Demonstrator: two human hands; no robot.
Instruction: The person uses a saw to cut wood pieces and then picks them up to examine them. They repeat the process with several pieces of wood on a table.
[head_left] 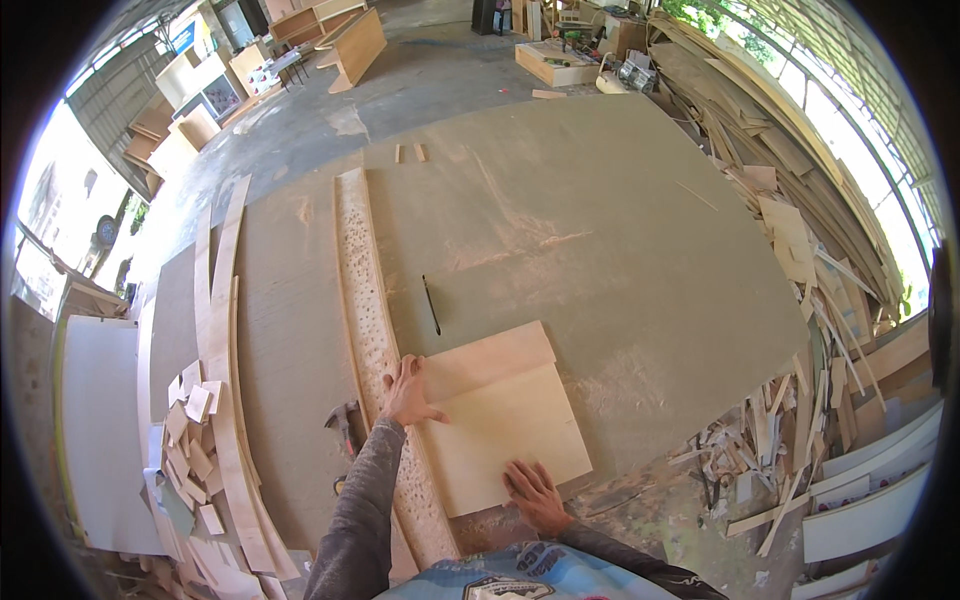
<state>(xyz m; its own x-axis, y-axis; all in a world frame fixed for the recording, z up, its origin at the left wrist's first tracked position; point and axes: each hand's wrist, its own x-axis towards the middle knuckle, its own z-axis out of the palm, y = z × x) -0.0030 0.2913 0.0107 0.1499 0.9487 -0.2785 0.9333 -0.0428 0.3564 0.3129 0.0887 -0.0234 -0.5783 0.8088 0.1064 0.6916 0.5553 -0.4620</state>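
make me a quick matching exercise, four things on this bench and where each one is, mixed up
1. left hand
2. hammer
3. slim black stick
4. right hand

A. lying beyond the pale boards, apart from both hands
B. at the boards' near edge
C. at the boards' left edge
D. left of the speckled strip, beside a forearm

Pairs: 1-C, 2-D, 3-A, 4-B
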